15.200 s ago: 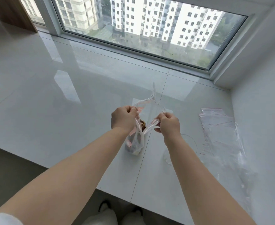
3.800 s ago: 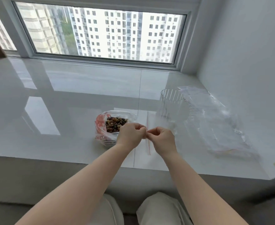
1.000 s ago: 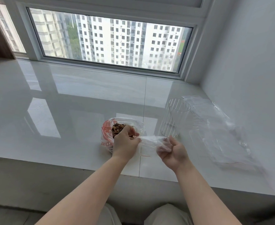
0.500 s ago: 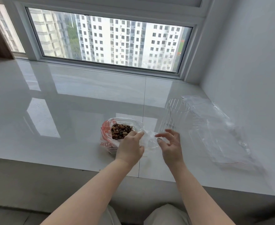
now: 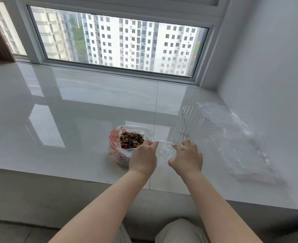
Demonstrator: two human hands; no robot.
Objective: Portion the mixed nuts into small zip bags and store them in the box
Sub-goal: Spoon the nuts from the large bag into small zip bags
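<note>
No legible text, labels, brands or numbers anywhere. Red marks on the nut bag (image 5: 115, 137), left of the glass container (image 5: 188, 127), too blurred to read.

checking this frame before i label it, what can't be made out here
Head view only:
- Small zip bag: clear film against the pale sill; whether it holds any nuts cannot be told.
- Left hand: seen from the back, so its fingertips' grip is hidden.
- Nut bag: near side covered by the left hand.
- Pile of empty bags: transparent, overlapping, uncountable.
- Ribbed clear container: contents unclear.
</note>
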